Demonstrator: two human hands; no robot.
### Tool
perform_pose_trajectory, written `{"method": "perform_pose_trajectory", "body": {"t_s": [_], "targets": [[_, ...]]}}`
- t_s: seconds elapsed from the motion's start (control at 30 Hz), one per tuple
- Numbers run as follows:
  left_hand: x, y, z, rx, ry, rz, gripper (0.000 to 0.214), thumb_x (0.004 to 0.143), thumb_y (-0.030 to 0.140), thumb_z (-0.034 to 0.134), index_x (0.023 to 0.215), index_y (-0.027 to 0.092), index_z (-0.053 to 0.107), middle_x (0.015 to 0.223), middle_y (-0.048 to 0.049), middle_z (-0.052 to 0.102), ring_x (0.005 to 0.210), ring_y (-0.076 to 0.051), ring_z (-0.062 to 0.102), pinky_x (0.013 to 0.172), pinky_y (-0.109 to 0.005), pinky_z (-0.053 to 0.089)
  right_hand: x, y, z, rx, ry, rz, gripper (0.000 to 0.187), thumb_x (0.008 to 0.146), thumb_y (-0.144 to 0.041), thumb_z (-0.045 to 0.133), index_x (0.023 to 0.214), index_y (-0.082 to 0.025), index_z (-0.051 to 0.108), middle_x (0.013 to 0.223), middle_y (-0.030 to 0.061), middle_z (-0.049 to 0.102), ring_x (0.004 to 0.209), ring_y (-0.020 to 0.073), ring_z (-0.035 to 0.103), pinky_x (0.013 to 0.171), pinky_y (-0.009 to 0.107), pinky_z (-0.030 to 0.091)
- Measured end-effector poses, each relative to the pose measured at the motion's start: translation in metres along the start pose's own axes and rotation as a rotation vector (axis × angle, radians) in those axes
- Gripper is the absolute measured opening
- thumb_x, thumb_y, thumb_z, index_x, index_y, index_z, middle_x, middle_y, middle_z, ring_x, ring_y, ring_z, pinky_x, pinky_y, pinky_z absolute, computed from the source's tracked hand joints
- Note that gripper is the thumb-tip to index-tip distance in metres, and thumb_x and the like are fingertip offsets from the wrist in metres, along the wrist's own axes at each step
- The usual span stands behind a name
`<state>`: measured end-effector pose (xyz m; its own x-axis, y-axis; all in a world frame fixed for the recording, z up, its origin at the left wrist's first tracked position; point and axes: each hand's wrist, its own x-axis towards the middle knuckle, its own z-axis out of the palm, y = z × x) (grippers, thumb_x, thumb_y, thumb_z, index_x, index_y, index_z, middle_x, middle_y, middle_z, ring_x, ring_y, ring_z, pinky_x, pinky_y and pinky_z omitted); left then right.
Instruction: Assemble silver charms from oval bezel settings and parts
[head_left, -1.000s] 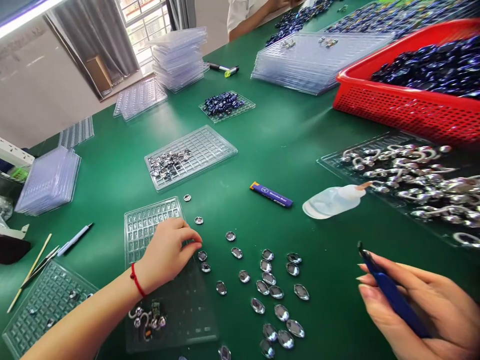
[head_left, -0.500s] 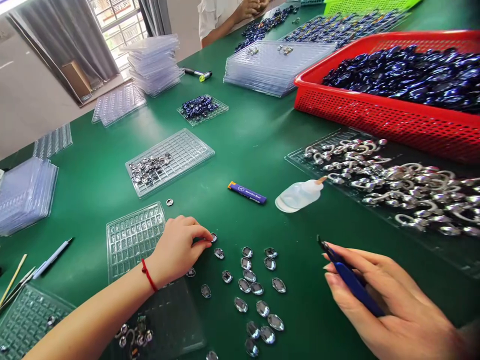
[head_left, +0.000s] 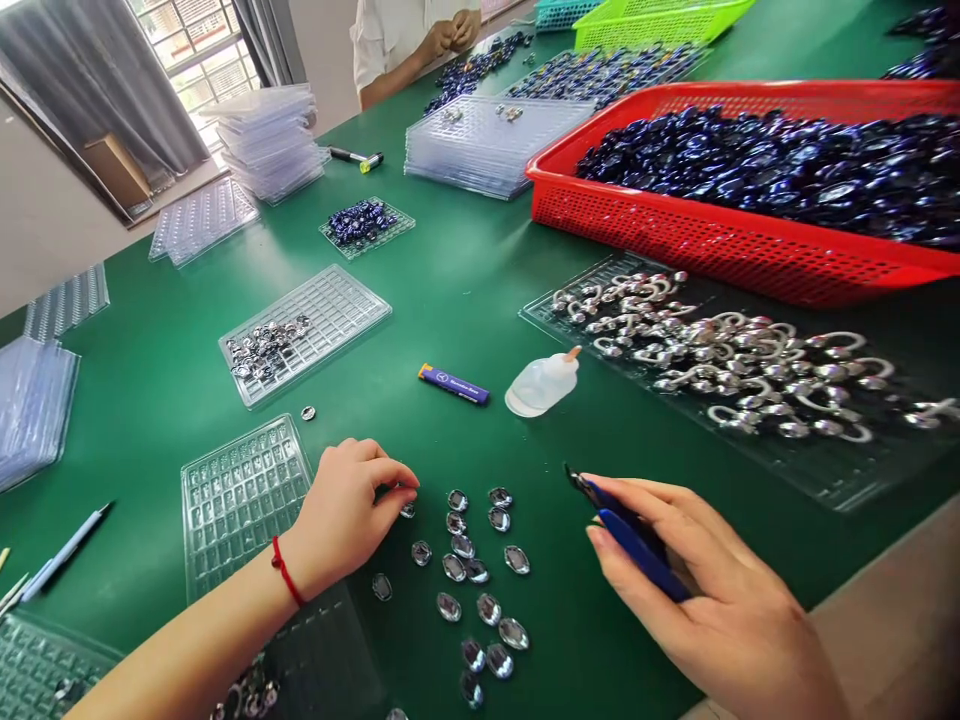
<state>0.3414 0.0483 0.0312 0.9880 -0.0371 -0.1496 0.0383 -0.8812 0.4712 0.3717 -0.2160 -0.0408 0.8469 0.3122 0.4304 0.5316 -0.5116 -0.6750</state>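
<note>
My left hand (head_left: 356,510), a red cord on its wrist, is closed in a pinch above the table. Its fingertips hide whatever may be between them. Just under them lies a clear faceted gem (head_left: 407,510), partly covered. To their right several loose oval gems (head_left: 489,609) are scattered on the green tabletop. My right hand (head_left: 697,570) is wrapped round blue-handled pliers (head_left: 645,555), their dark tip pointing left and clear of the gems. Beside my left forearm lies a clear compartment tray (head_left: 244,490).
A glue bottle (head_left: 541,385) and a purple lighter (head_left: 454,384) lie ahead. Silver ring-like pieces cover a clear sheet (head_left: 825,480) at right, before a red basket (head_left: 637,225) of dark blue stones. Stacked trays (head_left: 495,150) stand farther back. Another person's hands (head_left: 450,35) show at the far edge.
The view has turned a little to the right, so the table's things sit farther left. My left fingertips have moved right over the table, onto another gem. My right hand has come slightly left with the pliers.
</note>
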Motion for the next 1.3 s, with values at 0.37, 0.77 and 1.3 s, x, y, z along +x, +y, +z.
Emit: {"method": "perform_pose_trajectory", "body": {"t_s": [0.37,0.77,1.3], "targets": [[0.019,0.014,0.009,0.057,-0.04,0.036,0.01,0.086,0.019,0.066,0.081,0.024,0.072,0.084,-0.001,0.068,0.085,-0.021,0.058,0.076,-0.036,0.039,-0.002,0.004,0.001,0.028,0.073,0.189,0.022,0.094,-0.044,0.052,0.091,-0.024,0.059,0.074,0.0006,0.067,0.059,0.0152,0.064,0.058,0.022,0.054],[0.026,-0.03,-0.041,0.167,0.243,-0.032,0.013,0.088,0.024,0.059,0.088,0.023,0.072,0.089,-0.0031,0.07,0.085,-0.021,0.062,0.077,-0.035,0.045,0.004,-0.002,-0.002,0.091,0.017,0.28,0.026,0.093,-0.044,0.051,0.078,-0.023,0.056,0.057,-0.0038,0.053,0.046,0.0109,0.049,0.044,0.019,0.042],[0.031,0.03,0.007,0.034,0.008,0.136,0.009,0.088,0.025,0.064,0.086,0.025,0.072,0.087,-0.0005,0.071,0.085,-0.02,0.063,0.078,-0.036,0.044,0.01,-0.008,-0.003,0.118,0.034,0.318,0.031,0.09,-0.049,0.051,0.075,-0.022,0.058,0.055,-0.0035,0.053,0.043,0.0106,0.05,0.041,0.019,0.042]]}}
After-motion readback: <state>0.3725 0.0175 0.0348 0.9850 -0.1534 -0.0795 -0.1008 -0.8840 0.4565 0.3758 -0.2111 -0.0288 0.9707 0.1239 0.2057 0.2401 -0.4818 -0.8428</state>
